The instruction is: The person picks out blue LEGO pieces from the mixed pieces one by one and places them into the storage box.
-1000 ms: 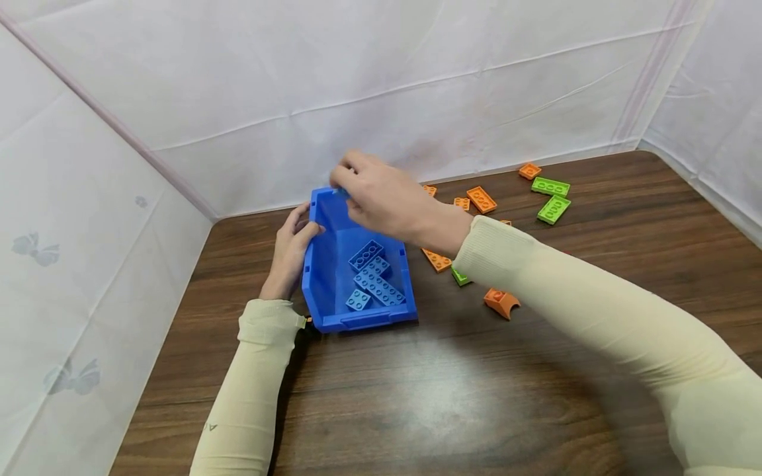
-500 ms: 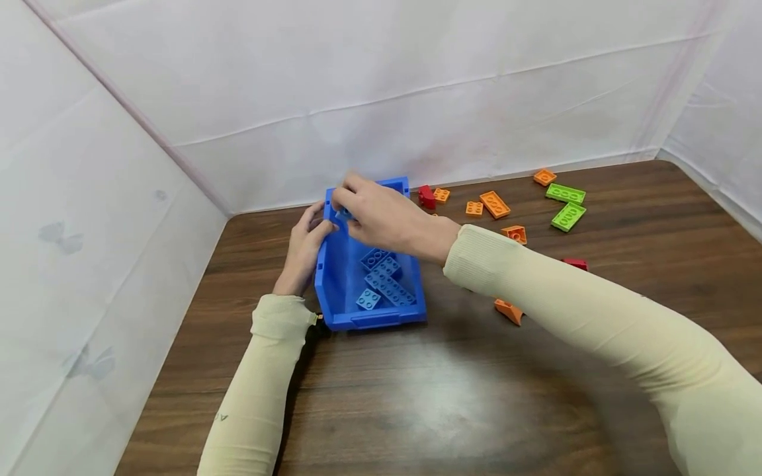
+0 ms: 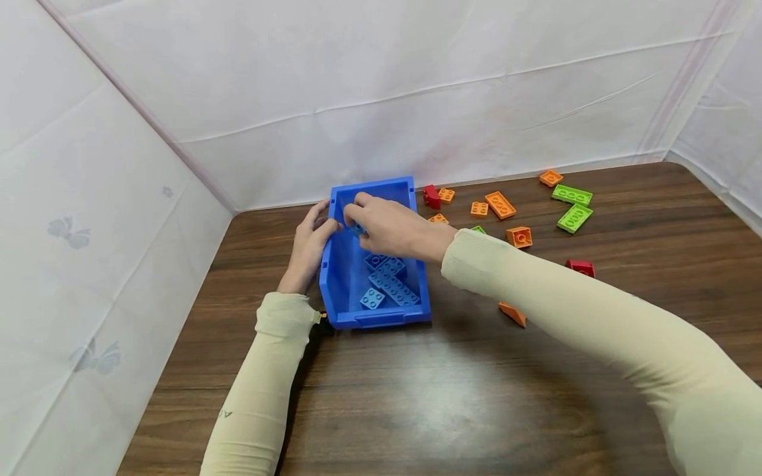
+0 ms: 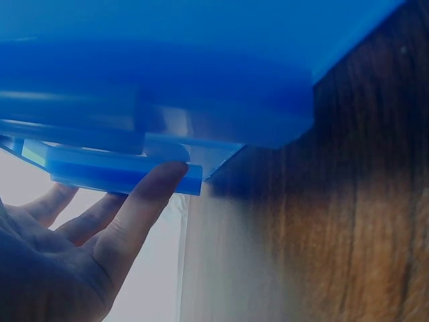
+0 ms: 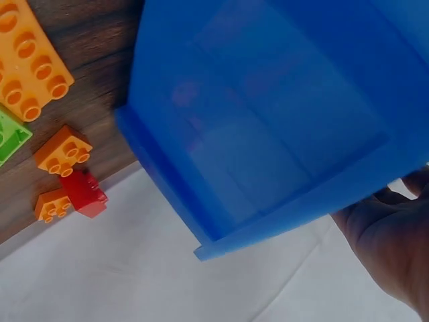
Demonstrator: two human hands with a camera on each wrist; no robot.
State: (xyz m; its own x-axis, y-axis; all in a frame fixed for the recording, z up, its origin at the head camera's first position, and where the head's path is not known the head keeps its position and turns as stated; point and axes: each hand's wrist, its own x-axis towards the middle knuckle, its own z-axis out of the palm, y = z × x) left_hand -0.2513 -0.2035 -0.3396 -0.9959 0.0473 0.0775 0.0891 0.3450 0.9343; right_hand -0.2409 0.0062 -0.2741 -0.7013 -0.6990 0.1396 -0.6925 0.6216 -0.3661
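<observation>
A blue plastic storage bin [image 3: 381,322] stands on the table, its low front lip toward me. My left hand [image 3: 307,246] grips the rim of its left side wall, thumb on top and fingers outside, as the left wrist view also shows. Over the back part of the bin, my right hand [image 3: 389,227] pinches a small blue building brick [image 3: 358,229], mostly covered by the fingers. Several blue bricks [image 3: 393,286] lie on the bin floor near the front, one partly hidden beneath the right hand. The right wrist view shows the bin's inner back wall [image 5: 268,121].
Several orange bricks [image 3: 500,205], green bricks [image 3: 574,218] and red bricks [image 3: 580,268] lie scattered on the brown wooden table [image 3: 476,396], right of the bin. A white curtain [image 3: 387,86] hangs close behind the bin. My right forearm covers part of the table.
My right hand, with the blue brick, has come down from above the bin's back left corner into the bin. The left hand keeps its grip. The head view has shifted slightly.
</observation>
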